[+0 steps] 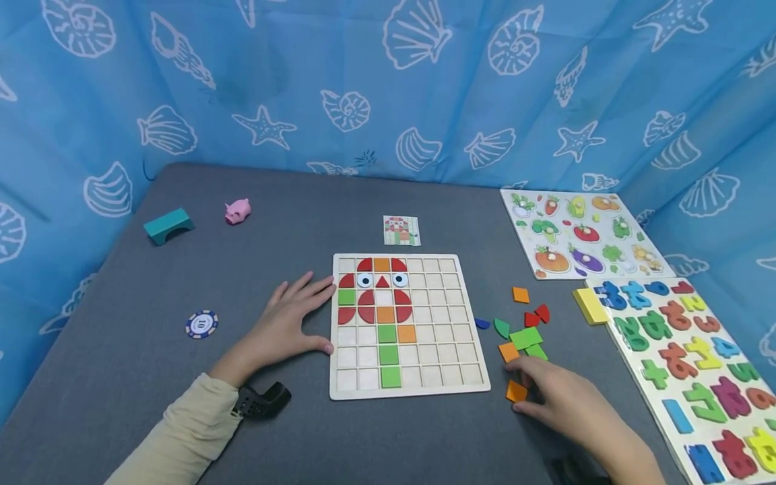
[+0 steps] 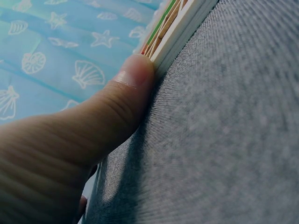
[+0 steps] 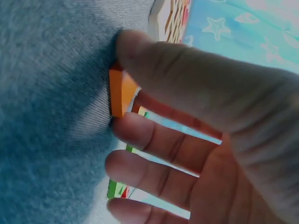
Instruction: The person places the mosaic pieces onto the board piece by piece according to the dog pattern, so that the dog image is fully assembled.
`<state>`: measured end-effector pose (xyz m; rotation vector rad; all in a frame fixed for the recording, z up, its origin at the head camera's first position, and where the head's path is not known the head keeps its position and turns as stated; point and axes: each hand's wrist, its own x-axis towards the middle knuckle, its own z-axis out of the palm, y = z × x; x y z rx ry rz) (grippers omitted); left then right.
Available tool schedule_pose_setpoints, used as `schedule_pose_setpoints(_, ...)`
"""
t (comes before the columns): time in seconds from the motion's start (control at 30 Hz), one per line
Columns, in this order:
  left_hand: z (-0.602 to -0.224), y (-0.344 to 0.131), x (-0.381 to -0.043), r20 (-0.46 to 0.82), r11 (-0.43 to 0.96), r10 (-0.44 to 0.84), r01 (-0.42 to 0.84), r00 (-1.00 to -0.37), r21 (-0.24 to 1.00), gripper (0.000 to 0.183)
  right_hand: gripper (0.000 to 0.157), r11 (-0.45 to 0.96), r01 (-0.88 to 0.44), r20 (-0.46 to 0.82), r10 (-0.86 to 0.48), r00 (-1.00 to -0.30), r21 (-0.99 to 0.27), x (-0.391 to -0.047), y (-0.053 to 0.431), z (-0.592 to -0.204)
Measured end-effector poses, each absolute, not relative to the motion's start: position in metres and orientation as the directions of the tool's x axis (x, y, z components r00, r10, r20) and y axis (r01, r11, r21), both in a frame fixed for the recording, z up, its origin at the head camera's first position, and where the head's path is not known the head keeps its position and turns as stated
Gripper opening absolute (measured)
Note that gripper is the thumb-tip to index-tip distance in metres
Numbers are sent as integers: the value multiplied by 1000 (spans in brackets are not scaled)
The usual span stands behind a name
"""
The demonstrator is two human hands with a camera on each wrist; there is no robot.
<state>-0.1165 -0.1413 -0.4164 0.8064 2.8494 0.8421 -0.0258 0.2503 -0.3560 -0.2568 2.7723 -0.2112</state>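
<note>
A square wooden grid board (image 1: 445, 337) lies mid-table, with red, orange and green tiles and eye pieces in its left columns. My left hand (image 1: 291, 320) lies spread at its left edge; the thumb (image 2: 135, 70) presses the side. To the right of the board, my right hand (image 1: 566, 401) has its thumb and a fingertip at opposite edges of an orange square tile (image 3: 119, 91), pinching it at the tabletop. Just beyond are another orange tile (image 1: 508, 351), green tiles (image 1: 525, 337), red pieces (image 1: 531, 318) and a blue piece (image 1: 481, 324).
A small picture card (image 1: 401, 230) lies behind the board. At right are a vegetable puzzle (image 1: 527, 236), a letter-and-number puzzle (image 1: 657, 411) and a yellow block (image 1: 590, 306). Leftward sit a teal arch block (image 1: 168, 225), a pink pig (image 1: 238, 211) and a poker chip (image 1: 201, 324).
</note>
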Motion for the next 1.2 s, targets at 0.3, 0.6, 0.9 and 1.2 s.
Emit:
schedule_pose_setpoints(0.3, -413, -141, -116, 76, 720, 493, 456, -867, 523, 99, 26, 951, -265, -182, -293, -939, -162, -25, 245, -351)
schedule_pose_setpoints(0.6, -416, -141, -114, 91, 722, 493, 465, -865, 512, 99, 23, 820, -514, -10, -534, -846, -252, -45, 198, -345)
schedule_pose_setpoints(0.9, -417, -141, -114, 100, 715, 496, 472, -862, 515, 99, 20, 739, -641, 66, -643, -763, -205, -69, 151, -358)
schedule_pose_setpoints(1.2, -415, -142, -114, 92, 714, 496, 466, -863, 522, 98, 22, 743, -636, 50, -642, -765, -206, -72, 141, -366)
